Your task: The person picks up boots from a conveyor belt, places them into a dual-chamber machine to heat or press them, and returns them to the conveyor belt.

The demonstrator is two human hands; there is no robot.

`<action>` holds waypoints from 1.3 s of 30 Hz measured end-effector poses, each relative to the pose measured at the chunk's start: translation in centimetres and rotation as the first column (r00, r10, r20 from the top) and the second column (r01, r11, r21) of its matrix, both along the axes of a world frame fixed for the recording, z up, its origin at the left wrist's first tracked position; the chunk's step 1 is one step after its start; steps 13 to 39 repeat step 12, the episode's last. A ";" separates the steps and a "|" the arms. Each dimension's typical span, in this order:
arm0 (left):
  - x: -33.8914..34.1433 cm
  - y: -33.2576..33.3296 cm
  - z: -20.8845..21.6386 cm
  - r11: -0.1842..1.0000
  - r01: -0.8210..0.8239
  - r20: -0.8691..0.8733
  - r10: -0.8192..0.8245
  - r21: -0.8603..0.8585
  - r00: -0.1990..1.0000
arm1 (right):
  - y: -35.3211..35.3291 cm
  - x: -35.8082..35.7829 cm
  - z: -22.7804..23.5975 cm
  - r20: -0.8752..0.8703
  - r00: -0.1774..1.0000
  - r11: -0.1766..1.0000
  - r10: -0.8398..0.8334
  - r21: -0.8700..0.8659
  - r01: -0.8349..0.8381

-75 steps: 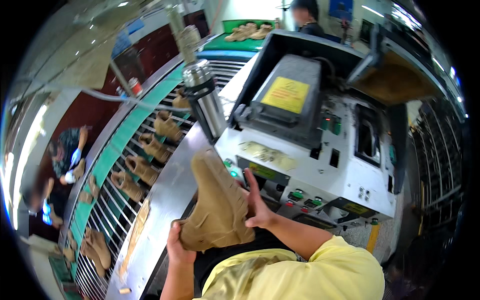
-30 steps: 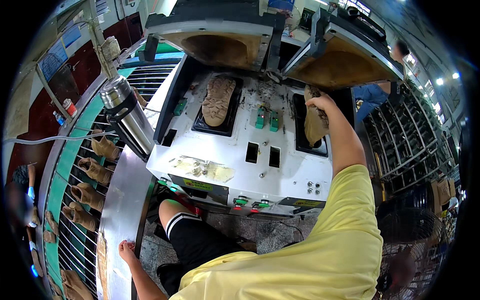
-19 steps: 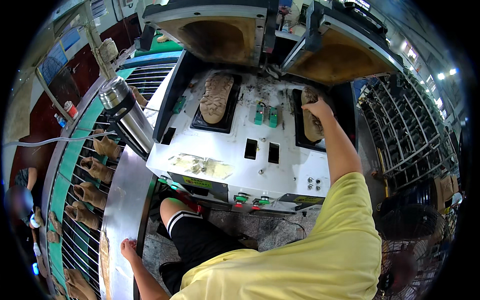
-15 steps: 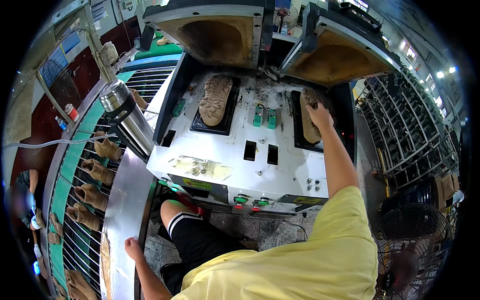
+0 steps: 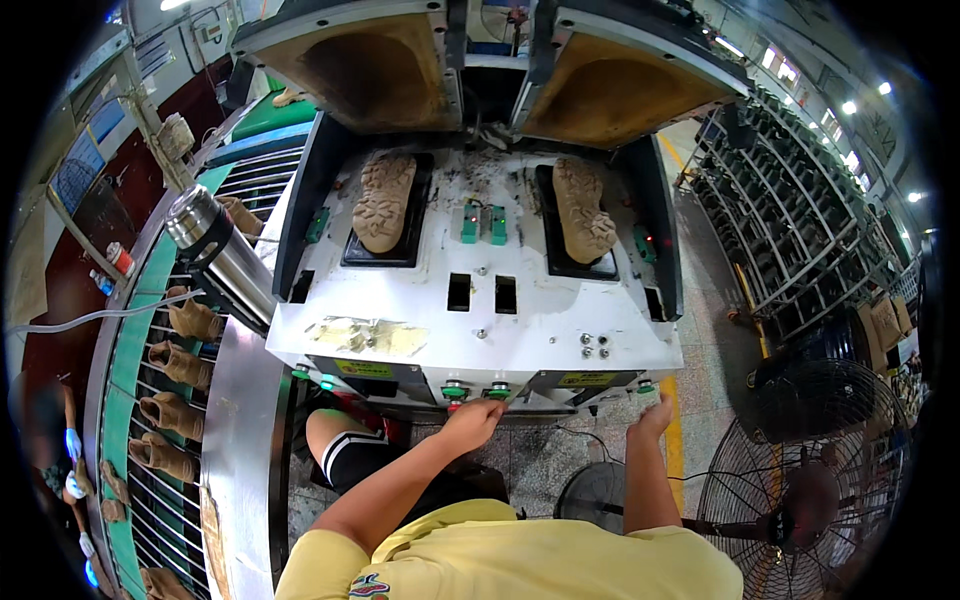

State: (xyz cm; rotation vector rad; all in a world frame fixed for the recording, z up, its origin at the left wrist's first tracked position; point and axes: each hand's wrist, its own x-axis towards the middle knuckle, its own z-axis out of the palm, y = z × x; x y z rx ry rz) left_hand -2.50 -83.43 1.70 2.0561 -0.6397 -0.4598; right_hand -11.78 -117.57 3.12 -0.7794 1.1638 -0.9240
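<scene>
My left hand [image 5: 474, 426] is at the machine's front panel, fingers curled in, touching or just beside a green push button [image 5: 498, 390]. Close to another green button [image 5: 645, 387] at the panel's right end is my right hand [image 5: 653, 417], fingers stretched upward; contact is unclear. Neither hand shows a held object. On the white machine top [image 5: 400, 300], a tan lugged shoe sole [image 5: 384, 203] lies on the left black pad [image 5: 414, 222]. A second tan sole [image 5: 582, 210] rests on the right black pad [image 5: 556, 262]. Both hinged covers, left [image 5: 375, 85] and right [image 5: 610, 95], stand raised.
At left, a roller conveyor [image 5: 165, 500] carries several tan shoes [image 5: 172, 412]. A steel flask [image 5: 225, 250] stands between conveyor and machine. To the right are a metal rack [image 5: 790, 220] and a caged fan [image 5: 800, 490]. Another person's gloved hand [image 5: 75, 485] shows at far left.
My right hand has left the right sole and come down to the front panel. My left hand has moved from the conveyor's edge to the panel's middle. The view has shifted rightward.
</scene>
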 end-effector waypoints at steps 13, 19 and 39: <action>-0.8 16.0 -2.5 0.751 -0.653 -0.328 0.644 0.097 0.691 | 10.4 1.1 -7.2 -0.452 0.574 0.332 0.683 -0.508 -0.795; -0.8 16.0 -2.5 0.751 -0.653 -0.328 0.644 0.097 0.691 | 10.4 1.1 -7.2 -0.452 0.574 0.332 0.683 -0.508 -0.795; -0.8 16.0 -2.5 0.751 -0.653 -0.328 0.644 0.097 0.691 | 10.4 1.1 -7.2 -0.452 0.574 0.332 0.683 -0.508 -0.795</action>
